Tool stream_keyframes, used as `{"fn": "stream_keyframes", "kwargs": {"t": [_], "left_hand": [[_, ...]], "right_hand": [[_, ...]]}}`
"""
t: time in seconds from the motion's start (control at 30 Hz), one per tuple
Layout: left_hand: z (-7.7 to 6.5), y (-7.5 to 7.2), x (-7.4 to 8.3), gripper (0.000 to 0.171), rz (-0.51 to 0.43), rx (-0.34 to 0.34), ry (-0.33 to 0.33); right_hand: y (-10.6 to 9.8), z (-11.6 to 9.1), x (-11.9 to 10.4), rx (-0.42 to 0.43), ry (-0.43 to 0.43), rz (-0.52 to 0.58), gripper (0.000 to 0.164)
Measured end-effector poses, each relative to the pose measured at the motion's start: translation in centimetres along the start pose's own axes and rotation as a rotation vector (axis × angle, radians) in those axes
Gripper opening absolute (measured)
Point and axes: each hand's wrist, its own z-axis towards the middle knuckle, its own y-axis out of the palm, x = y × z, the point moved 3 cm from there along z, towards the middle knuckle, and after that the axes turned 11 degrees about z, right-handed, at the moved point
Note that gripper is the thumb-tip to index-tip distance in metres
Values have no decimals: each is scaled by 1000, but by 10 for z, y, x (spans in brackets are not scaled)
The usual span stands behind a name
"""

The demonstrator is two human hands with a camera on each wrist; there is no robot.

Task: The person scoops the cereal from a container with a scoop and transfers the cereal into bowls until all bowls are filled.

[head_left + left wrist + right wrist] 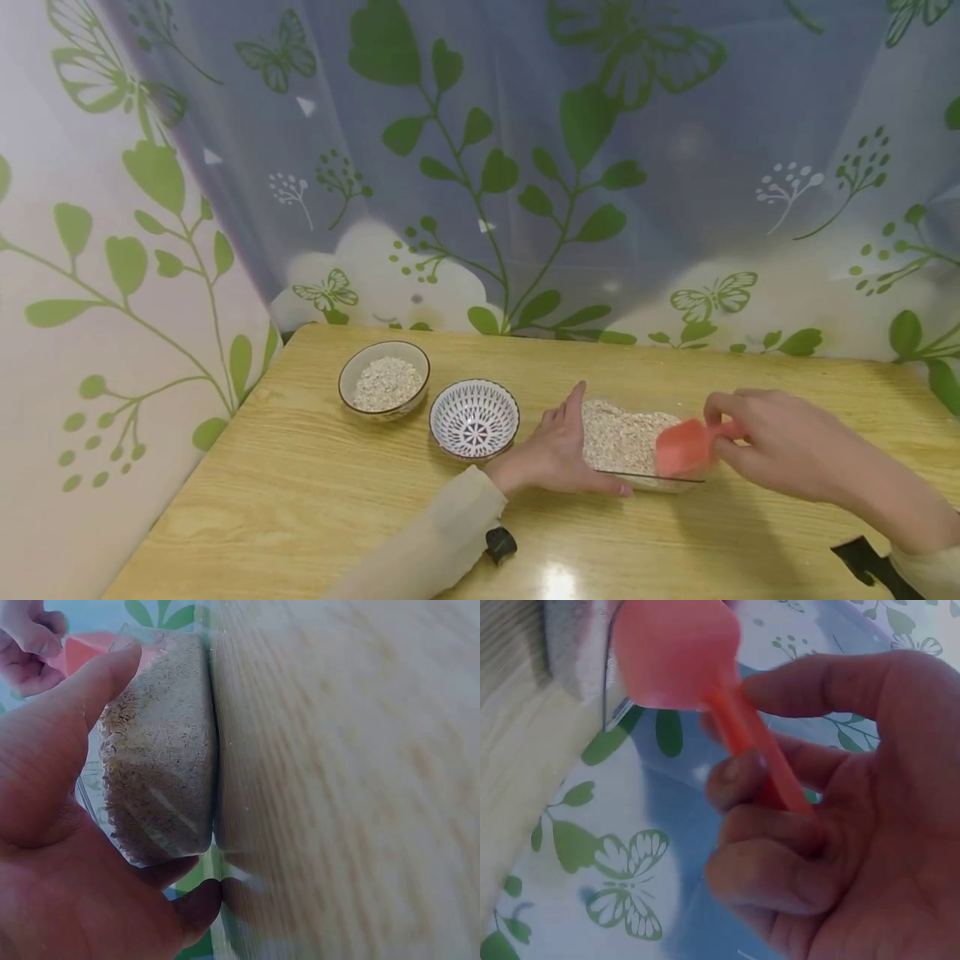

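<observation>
A clear rectangular container (678,484) of rolled oats (626,437) stands on the table. My left hand (555,450) grips its left end, the thumb along the near side and the fingers round the far side. In the left wrist view the oats (161,750) show through the clear wall, piled highest toward the hand. My right hand (780,450) holds a pinkish-red scoop (682,447) by its handle, with fingers curled round it. The scoop's bowl overlaps the right end of the container in the head view. In the right wrist view the scoop (679,652) looks slightly blurred.
Left of the container is a patterned black-and-white bowl (474,421), its inner pattern showing. Farther left and back stands a dark-rimmed bowl (384,408) with oats in it. Behind the wooden table (300,500) hangs a leaf-and-butterfly printed cloth (465,275).
</observation>
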Motion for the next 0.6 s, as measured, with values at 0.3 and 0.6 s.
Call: {"fn": "stream_keyframes", "kwargs": {"t": [0.3, 0.6], "left_hand": [[-1, 0, -1, 137, -2, 2, 0], [0, -1, -1, 133, -3, 10, 4]], "right_hand": [[15, 5, 1, -152, 153, 280, 11], [46, 2, 5, -35, 163, 362, 24]]}}
